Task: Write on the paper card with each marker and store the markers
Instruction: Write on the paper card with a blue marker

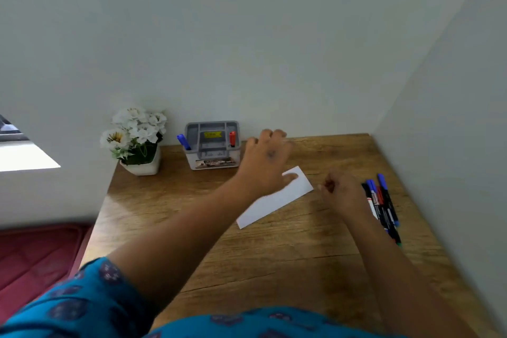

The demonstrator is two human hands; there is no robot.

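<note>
While we look down over our blue patterned sleeve (90, 299), we see the wooden counter (260, 261) stretch away from us to the wall. Both our arms reach forward over it. Our right hand (341, 195) is low above the counter, just right of the paper card; its fingers are curled in loosely and we see nothing held in them. Beside this hand, to the right, the loose markers (382, 206) lie together in a bundle on the counter, near the side wall, with blue, red and black caps. The white paper card (274, 202) lies flat and slanted in the middle of the counter, and our left wrist covers a part of it. Our left hand (264, 162) is further out, above the far end of the card, with fingers spread and relaxed, holding nothing. Behind it, against the wall, stands the grey organizer (212, 145). A blue marker (183, 141) stands in its left side and a red marker (232, 139) in its right side. Left of the organizer is a white pot of white flowers (135, 140).
</note>
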